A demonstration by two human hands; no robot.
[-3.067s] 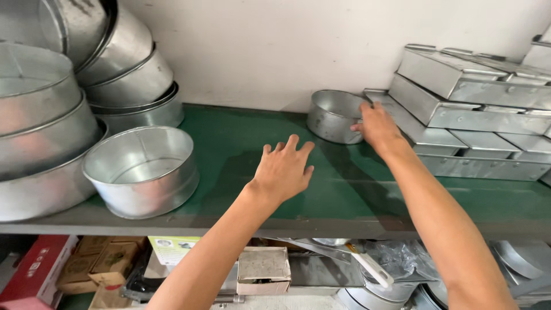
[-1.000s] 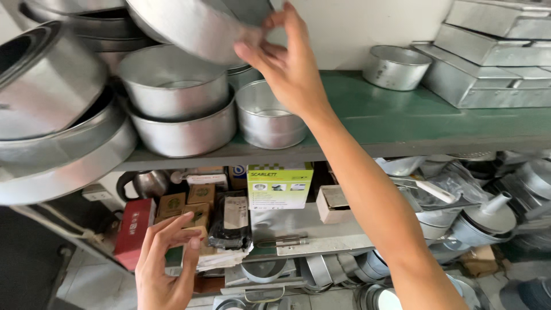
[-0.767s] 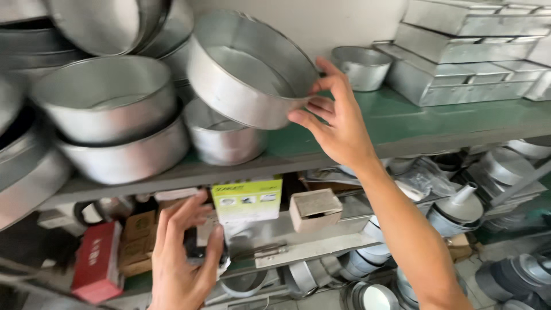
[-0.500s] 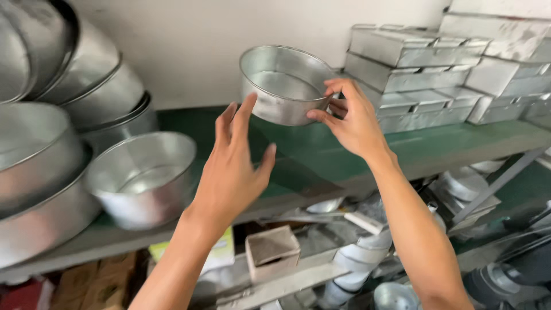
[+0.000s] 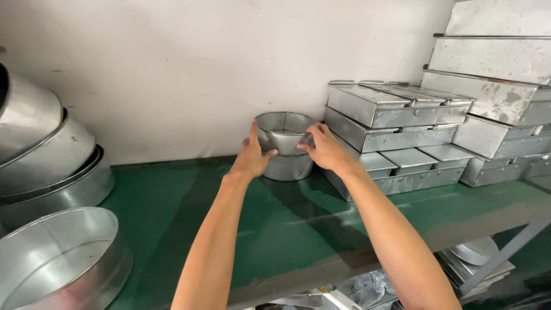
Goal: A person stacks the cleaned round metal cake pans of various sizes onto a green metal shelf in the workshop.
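both hands grip a small round tin (image 5: 285,131): left hand (image 5: 251,158) & right hand (image 5: 326,150) on opp. sides, keeping it level atop another tin (image 5: 288,167) below, loaf pans (image 5: 396,109) just right.

Two bare forearms enter from the near edge; no sleeves, watch or bracelet show on them; the left hand (image 5: 251,159) is ungloved, ringless on the fingers in view; the right hand (image 5: 326,150) is likewise ungloved and ringless; fingernails look short and unpainted.
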